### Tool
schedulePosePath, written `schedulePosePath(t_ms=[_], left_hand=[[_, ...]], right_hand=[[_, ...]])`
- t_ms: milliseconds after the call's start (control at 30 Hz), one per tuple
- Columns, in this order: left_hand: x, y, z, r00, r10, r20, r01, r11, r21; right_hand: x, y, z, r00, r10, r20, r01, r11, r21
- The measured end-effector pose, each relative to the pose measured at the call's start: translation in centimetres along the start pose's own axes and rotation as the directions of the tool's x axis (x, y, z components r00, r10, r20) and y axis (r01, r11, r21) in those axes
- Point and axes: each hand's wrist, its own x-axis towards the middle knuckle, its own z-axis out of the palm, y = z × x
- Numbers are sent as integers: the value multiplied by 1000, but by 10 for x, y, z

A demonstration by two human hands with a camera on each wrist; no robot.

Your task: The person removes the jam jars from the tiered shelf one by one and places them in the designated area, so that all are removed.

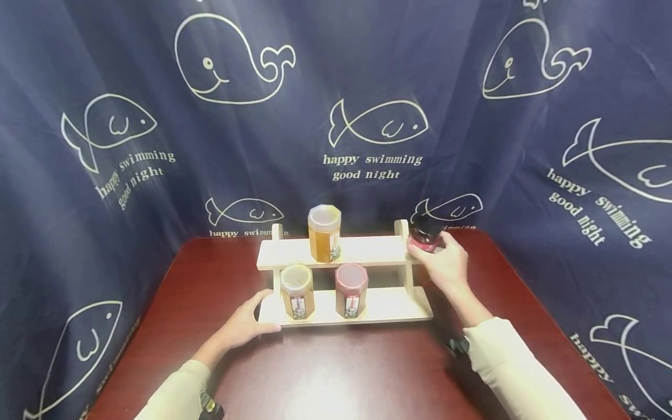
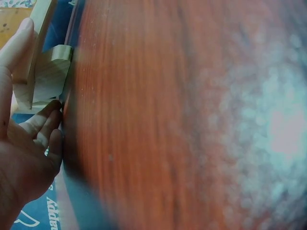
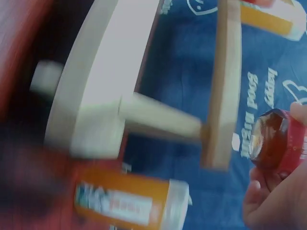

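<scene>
The right hand [image 1: 446, 262] is wrapped around a small dark jar [image 1: 424, 234] with a red label, and it holds the jar up by the right end of the top shelf [image 1: 367, 249] of a little wooden rack [image 1: 383, 306]. The jar is not on the shelf yet; it is just beside the round post [image 1: 401, 228] at that end, and I cannot tell if it touches the post. The left hand [image 1: 245, 324] lies flat with its fingers straight, pressing on the left end of the bottom shelf [image 1: 388, 304], as if to keep the rack from sliding. Three jars already stand in the rack: a honey jar [image 1: 324, 233] near the middle of the top shelf, and a tan jar [image 1: 297, 290] and a pink jar [image 1: 351, 290] side by side on the bottom shelf. So it looks like most of the putting away is done, and the dark jar is the one left to set down. There is bare room on the top shelf between the honey jar and the right post, and more bare room on the right part of the bottom shelf. The post and the shelf edge are the things the jar could bump. The rack sits near the back of the dark red worktop [image 1: 341, 373], with lots of open worktop in front and some at each side. A blue curtain [image 1: 105, 87] with white fish hangs close behind the rack, so there is little room back there.
</scene>
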Motion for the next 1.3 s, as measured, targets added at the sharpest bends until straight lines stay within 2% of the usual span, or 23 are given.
schedulePosePath(t_ms=[133,267,400,467,600,733,967,1133,1300], left_hand=[[-4,1,0,1000,-2,-6,2,1000,13],[-3,1,0,1000,5,-14,-5,1000,-3],[-3,0,2,1000,-3,4,3,1000,4],[-1,-1,4,1000,13,4,-13,1000,8],[2,-2,6,1000,21,6,-21,1000,1],[1,-1,4,1000,14,-7,-14,999,32],[0,4,-3,999,37,-27,-34,994,108],[0,4,-5,999,38,-12,-36,995,98],[1,2,-3,999,31,12,-31,999,39]], right_hand=[[-2,21,-24,1000,27,15,-26,997,-74],[-6,51,-39,997,43,61,-33,988,-154],[-19,83,-44,984,90,154,-55,974,-219],[-24,96,-44,974,119,192,-71,968,-239],[-28,115,-41,953,174,247,-107,960,-260],[-30,124,-37,940,193,280,-116,956,-270],[-32,127,-29,936,185,301,-100,956,-277],[-33,126,-28,925,190,330,-86,949,-304],[-35,126,-27,922,194,335,-83,944,-318]])
